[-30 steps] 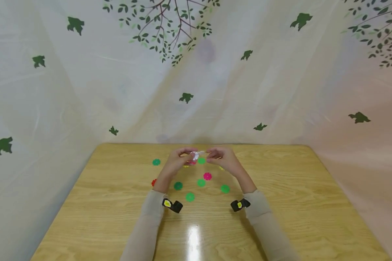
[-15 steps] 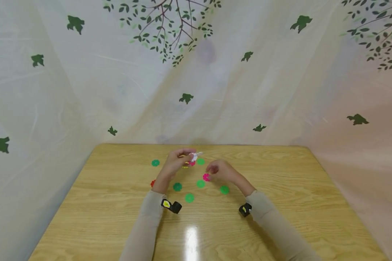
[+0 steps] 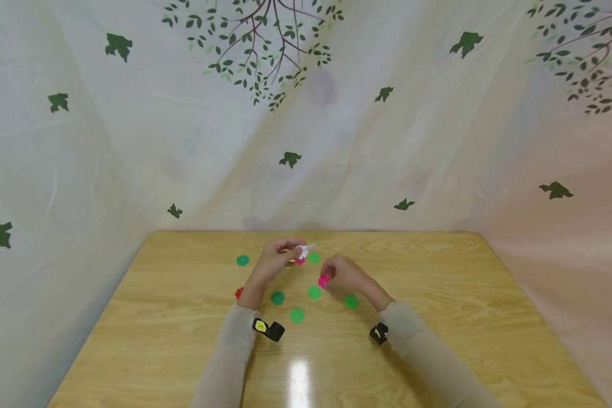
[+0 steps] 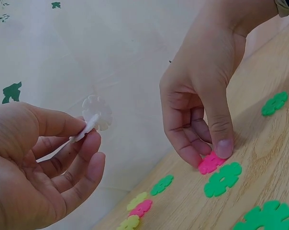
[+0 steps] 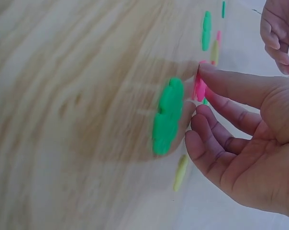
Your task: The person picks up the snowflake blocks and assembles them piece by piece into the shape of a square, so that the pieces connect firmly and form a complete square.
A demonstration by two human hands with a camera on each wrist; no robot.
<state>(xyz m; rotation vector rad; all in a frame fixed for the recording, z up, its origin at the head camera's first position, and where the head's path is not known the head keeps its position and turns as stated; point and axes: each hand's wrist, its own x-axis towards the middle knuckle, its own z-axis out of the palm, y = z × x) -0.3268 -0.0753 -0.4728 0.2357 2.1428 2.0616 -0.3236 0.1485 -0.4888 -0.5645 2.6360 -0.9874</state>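
Observation:
Between thumb and index finger, my left hand [image 4: 44,167] pinches a white flower-shaped interlocking disc [image 4: 90,127]. A second white disc [image 4: 98,111] is slotted into it at an angle. Down at the tabletop, my right hand [image 3: 348,276] has its thumb and index finger on the edges of a pink flower-shaped disc [image 4: 210,163]. Right beside that disc lies a green disc [image 4: 223,179]. The right wrist view shows the pink piece [image 5: 200,88] between the fingertips, partly covered by the thumb.
More discs lie flat on the wooden table [image 3: 183,351]: a dark green one [image 3: 277,297], a bright green one [image 3: 297,315], a red one [image 3: 239,293] partly behind the left wrist, and yellow [image 4: 137,201] and pink [image 4: 141,209] ones past the left hand. A printed cloth [image 3: 224,170] hangs behind.
My right hand has left the white discs, come down toward me and taken the pink disc between its fingertips. The left hand stays in place with the white discs.

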